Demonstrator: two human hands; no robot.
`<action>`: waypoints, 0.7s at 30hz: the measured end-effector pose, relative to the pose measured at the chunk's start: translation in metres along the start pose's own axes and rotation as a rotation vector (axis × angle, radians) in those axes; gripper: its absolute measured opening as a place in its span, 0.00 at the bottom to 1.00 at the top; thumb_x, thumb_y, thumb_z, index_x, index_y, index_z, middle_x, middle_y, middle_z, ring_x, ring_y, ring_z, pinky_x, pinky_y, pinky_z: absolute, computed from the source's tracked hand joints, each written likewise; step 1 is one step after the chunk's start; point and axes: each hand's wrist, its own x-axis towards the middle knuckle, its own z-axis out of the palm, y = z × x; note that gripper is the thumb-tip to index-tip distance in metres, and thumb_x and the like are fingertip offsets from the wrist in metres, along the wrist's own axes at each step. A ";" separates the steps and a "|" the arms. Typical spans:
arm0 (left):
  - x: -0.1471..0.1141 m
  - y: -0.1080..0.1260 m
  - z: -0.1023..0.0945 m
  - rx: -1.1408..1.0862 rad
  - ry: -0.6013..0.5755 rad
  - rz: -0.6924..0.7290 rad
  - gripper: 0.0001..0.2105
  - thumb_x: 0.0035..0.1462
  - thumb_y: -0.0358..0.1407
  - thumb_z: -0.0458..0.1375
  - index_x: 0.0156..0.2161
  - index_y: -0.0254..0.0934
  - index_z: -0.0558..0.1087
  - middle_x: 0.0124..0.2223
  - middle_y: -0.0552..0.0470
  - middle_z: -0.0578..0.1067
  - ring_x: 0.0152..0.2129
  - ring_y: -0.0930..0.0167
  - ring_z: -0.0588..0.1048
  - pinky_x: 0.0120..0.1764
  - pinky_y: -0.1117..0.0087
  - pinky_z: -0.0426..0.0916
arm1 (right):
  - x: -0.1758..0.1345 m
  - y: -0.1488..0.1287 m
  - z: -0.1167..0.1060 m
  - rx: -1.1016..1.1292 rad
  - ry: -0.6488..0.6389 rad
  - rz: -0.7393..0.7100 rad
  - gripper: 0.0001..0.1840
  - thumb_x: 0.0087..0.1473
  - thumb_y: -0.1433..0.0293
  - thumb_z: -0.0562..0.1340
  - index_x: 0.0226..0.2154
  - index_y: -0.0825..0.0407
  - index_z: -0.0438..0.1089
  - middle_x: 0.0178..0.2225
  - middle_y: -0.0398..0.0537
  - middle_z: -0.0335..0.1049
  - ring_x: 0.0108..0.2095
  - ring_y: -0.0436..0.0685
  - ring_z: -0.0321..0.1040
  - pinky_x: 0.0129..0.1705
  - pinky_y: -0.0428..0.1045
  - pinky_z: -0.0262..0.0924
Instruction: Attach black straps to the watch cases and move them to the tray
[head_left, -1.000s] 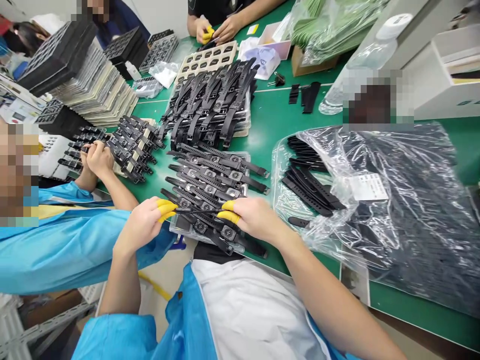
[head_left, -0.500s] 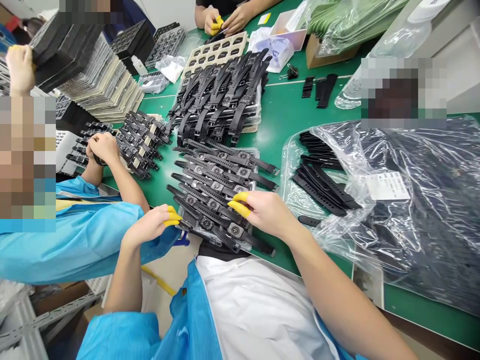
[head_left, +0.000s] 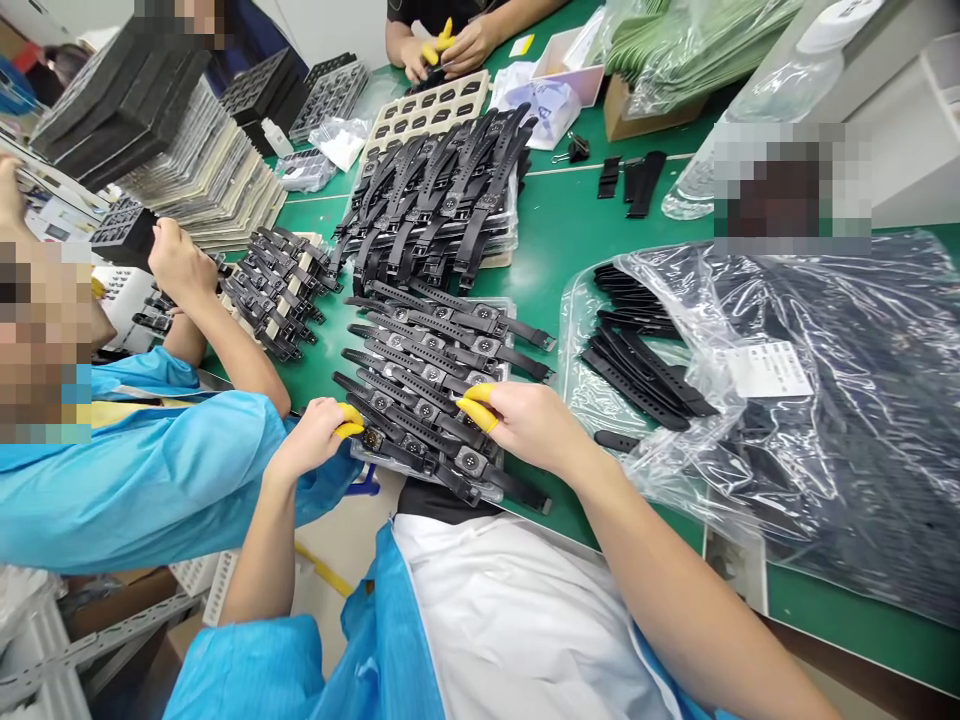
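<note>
Black smartwatches with their straps (head_left: 427, 410) lie in slanting rows on a clear plastic tray (head_left: 491, 490) in front of me. Yellow finger covers are on the thumb and finger of both my hands. At the tray's left edge, my left hand (head_left: 315, 437) pinches a smartwatch (head_left: 372, 438) by its side, its round sensor side facing up. Over the tray's right part, my right hand (head_left: 529, 420) is closed, with fingertips together at the watches; what it grips, if anything, is too small to make out.
Behind the tray stands a taller stack of strapped watches (head_left: 442, 200). A plastic bag of black straps (head_left: 810, 450) covers the right side. On my left, a co-worker's hand (head_left: 184, 265) is raised near another watch tray (head_left: 277, 290). Another person's hands (head_left: 442, 50) work across the table.
My left hand has moved slightly right and up, and the watch at its fingertips now shows its round sensor side. My right hand stays nearly still. The left co-worker's hand has risen.
</note>
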 end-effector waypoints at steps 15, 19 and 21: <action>-0.062 0.029 0.047 -0.704 0.116 -0.695 0.21 0.52 0.47 0.63 0.47 0.36 0.76 0.40 0.46 0.82 0.37 0.61 0.79 0.39 0.65 0.72 | 0.002 0.002 -0.007 -0.027 0.041 0.034 0.14 0.69 0.66 0.57 0.40 0.51 0.78 0.33 0.50 0.81 0.33 0.60 0.76 0.33 0.50 0.57; -0.056 0.040 0.073 -0.898 0.234 -0.799 0.26 0.45 0.44 0.61 0.50 0.33 0.74 0.34 0.49 0.80 0.31 0.64 0.77 0.31 0.68 0.70 | 0.003 0.009 -0.010 -0.020 0.088 0.050 0.15 0.69 0.66 0.57 0.40 0.51 0.79 0.34 0.51 0.81 0.32 0.59 0.75 0.33 0.50 0.57; -0.054 0.047 0.073 -0.941 0.273 -0.842 0.28 0.42 0.43 0.61 0.50 0.33 0.74 0.31 0.51 0.78 0.29 0.65 0.77 0.30 0.69 0.70 | 0.003 0.014 -0.011 -0.024 0.113 0.062 0.16 0.69 0.65 0.56 0.39 0.52 0.79 0.34 0.51 0.81 0.31 0.58 0.74 0.33 0.50 0.57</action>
